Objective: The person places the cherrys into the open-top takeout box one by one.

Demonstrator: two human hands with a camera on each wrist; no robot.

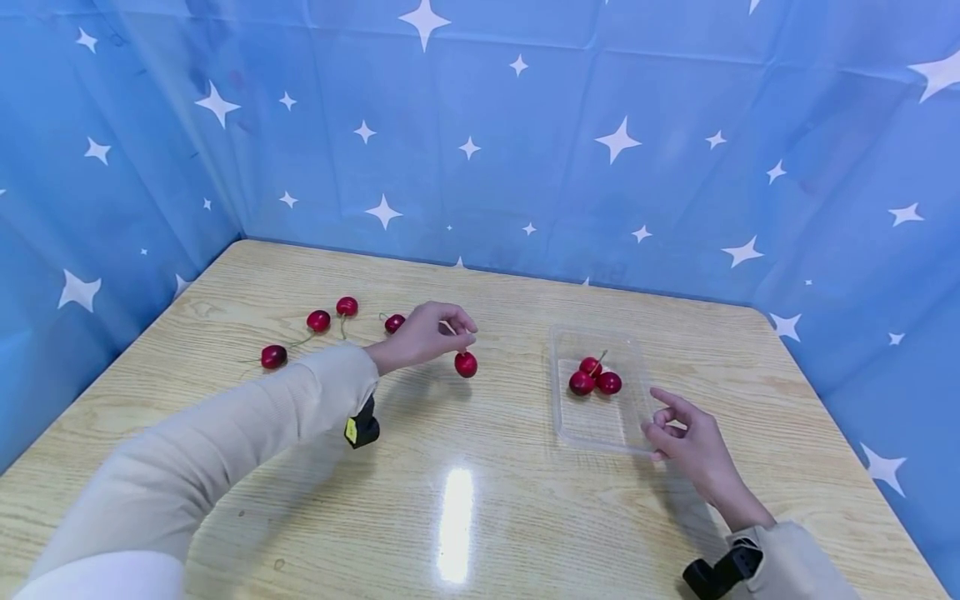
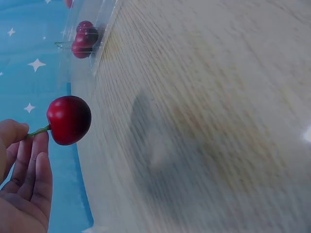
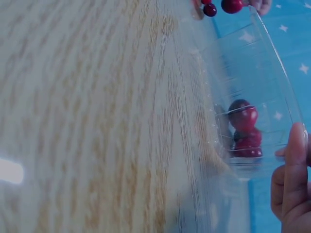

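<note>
My left hand (image 1: pixel 427 335) pinches the stem of a red cherry (image 1: pixel 466 364) that hangs just above the wooden table (image 1: pixel 480 500). The left wrist view shows this cherry (image 2: pixel 69 120) dangling from my fingertips (image 2: pixel 29 145). To its right stands a clear plastic tray (image 1: pixel 600 421) with three cherries (image 1: pixel 594 377) inside. My right hand (image 1: pixel 686 437) rests at the tray's near right corner, fingers loosely curled against its rim. In the right wrist view the tray wall (image 3: pixel 252 73) and the cherries (image 3: pixel 244 128) inside show beside my fingers (image 3: pixel 294 184).
Several loose cherries lie on the table's left side: one (image 1: pixel 273 356) farthest left, two (image 1: pixel 332 314) behind it, one (image 1: pixel 394 322) behind my left hand. Blue star-patterned cloth (image 1: pixel 525 125) walls the table on three sides.
</note>
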